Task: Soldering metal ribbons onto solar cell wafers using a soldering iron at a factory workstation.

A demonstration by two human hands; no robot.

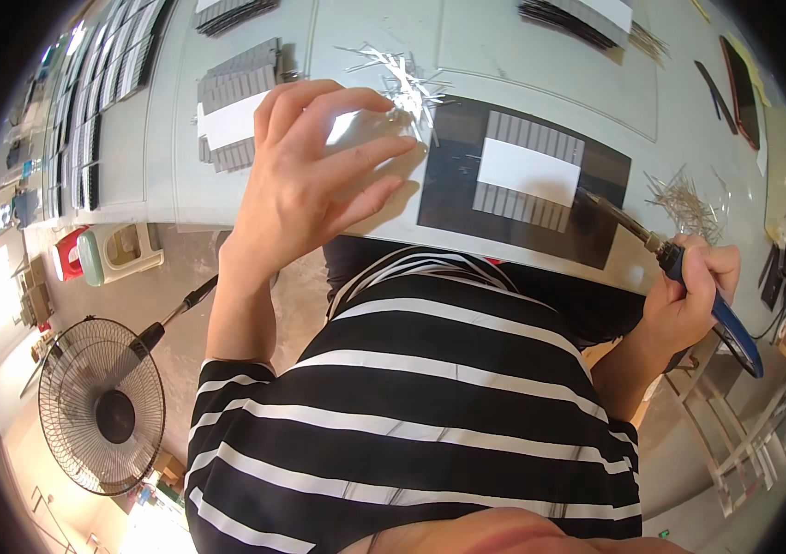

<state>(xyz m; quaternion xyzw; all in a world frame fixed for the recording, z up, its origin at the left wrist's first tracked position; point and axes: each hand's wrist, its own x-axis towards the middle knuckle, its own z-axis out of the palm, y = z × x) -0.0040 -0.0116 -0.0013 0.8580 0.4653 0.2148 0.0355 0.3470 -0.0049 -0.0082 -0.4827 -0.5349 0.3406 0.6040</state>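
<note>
My right hand (691,294) is closed around the blue handle of a soldering iron (635,227). The iron's tip is at the right edge of a flat piece with a white middle band (529,172) and grey strips above and below it. This piece lies on a dark rectangular mat (453,175); whether the tip touches it I cannot tell. My left hand (319,171) hovers over the table left of the mat, fingers spread and curved. Its fingertips are close to a loose heap of thin silvery strips (404,88). Nothing shows between the fingers.
Left of my left hand lies a stack of similar striped pieces (231,115). More stacks (582,20) sit at the far edge. Right of the mat is another heap of thin strips (688,203); beyond it lies a phone-like dark slab (740,90). A fan (102,406) stands at lower left.
</note>
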